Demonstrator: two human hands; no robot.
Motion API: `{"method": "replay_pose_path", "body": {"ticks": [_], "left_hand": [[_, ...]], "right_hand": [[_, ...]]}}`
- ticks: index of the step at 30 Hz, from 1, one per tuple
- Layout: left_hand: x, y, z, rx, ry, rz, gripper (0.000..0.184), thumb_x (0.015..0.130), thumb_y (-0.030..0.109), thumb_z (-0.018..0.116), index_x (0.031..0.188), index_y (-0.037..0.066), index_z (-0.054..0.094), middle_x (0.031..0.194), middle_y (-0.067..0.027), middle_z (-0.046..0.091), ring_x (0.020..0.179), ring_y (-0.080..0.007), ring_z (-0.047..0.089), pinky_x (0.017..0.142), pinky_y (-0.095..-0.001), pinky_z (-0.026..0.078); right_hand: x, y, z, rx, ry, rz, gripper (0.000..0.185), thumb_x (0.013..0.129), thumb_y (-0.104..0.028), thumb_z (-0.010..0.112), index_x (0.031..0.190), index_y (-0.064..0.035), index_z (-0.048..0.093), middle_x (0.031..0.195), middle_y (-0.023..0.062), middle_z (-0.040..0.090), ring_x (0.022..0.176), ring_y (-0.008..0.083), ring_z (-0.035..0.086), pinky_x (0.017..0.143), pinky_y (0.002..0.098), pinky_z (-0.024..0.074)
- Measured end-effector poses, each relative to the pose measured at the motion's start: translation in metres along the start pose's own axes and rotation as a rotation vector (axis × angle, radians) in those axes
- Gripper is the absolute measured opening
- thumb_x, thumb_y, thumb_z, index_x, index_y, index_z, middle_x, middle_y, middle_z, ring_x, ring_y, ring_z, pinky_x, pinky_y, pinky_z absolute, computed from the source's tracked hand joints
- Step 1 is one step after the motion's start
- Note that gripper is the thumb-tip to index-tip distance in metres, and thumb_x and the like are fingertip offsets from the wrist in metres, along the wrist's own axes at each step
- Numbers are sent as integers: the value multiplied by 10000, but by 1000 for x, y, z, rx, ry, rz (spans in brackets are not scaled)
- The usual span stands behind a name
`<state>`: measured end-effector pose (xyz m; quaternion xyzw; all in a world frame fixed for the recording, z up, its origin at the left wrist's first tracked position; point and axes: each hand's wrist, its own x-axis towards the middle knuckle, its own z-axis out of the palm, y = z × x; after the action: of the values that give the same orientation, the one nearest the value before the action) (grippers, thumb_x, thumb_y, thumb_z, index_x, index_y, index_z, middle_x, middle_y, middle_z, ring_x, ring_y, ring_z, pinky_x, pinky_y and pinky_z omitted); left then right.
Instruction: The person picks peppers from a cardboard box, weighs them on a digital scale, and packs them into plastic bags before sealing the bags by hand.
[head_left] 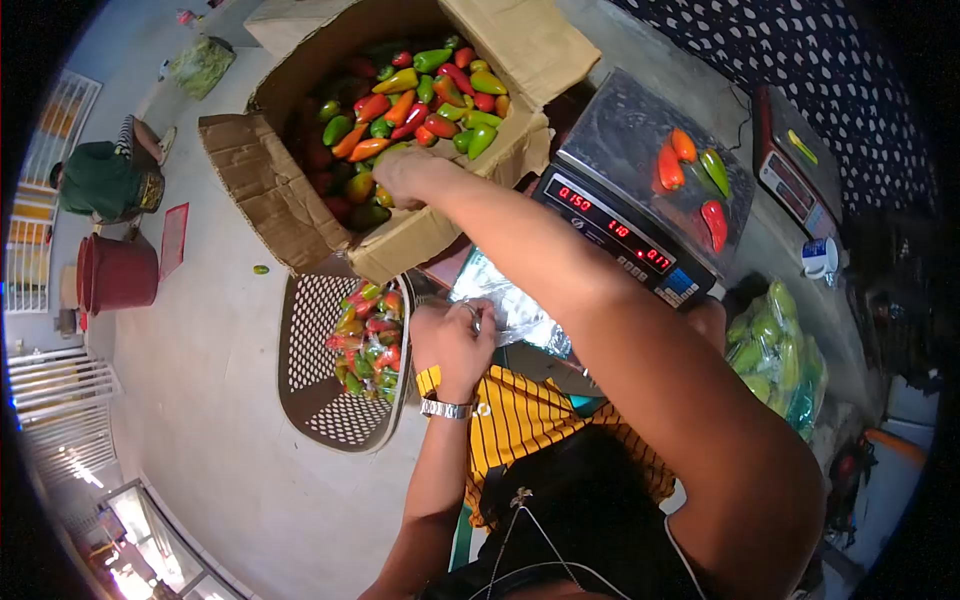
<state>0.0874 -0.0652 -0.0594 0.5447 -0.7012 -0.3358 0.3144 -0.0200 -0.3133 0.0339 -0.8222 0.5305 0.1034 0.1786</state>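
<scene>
My right hand [405, 178] reaches over the near side of an open cardboard box [400, 250], down among red, orange, yellow and green peppers [410, 115]. Its fingertips are hidden, so I cannot see whether they hold one. My left hand [455, 340], with a watch at the wrist, is closed on the edge of a clear plastic bag [515, 320] in front of my body. On the digital scale [600, 225], lit with red numbers, lie an orange-red pepper [671, 168], an orange one [683, 145], a green one [714, 171] and a red one [714, 225].
A plastic basket [300, 400] with bagged peppers [368, 340] stands on the floor at left. Bagged green vegetables [775, 345] lie at right, near a mug [819, 258] and a second scale [790, 190]. Another person [105, 180] bends near a red bucket [118, 273].
</scene>
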Motion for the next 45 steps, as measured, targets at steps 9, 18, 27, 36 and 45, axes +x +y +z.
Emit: {"method": "replay_pose_path", "body": {"ticks": [9,18,27,36,45], "left_hand": [[2,45,-22,191,-46,23,119,825,220,759,905,141,796,742,-145,675,785,-344,624,727,-459,481],[1,55,-23,298,-96,67,143,856,262,758,901,131,790,674,-140,626,712,-353,600,680,-477,469],[0,52,-23,488,-133,107,165,858,291,751,914,141,792,649,-133,630,686,-348,610,689,-474,481],[-7,33,-22,390,-46,166,153,882,268,744,941,135,791,723,-149,663,766,-338,628,738,-455,490],[-6,46,-21,321,-104,93,160,881,269,737,922,124,789,689,-138,646,714,-323,617,687,-453,478]], "right_hand": [[-11,12,39,432,458,185,492,780,-308,771,1171,-26,671,1068,195,720,1029,369,698,925,466,552],[-280,68,88,1340,1216,324,445,798,-247,891,1020,-37,568,887,97,695,768,168,690,668,337,536],[-367,125,120,165,1034,869,464,705,-231,890,1086,-158,635,1052,24,682,1029,317,598,889,459,501],[-367,132,123,195,1104,802,507,659,-264,925,1066,-121,658,1051,53,676,999,326,588,891,454,480],[-392,135,108,98,1269,765,524,713,-321,909,1107,-85,656,1056,127,662,1003,352,587,899,449,469]]}}
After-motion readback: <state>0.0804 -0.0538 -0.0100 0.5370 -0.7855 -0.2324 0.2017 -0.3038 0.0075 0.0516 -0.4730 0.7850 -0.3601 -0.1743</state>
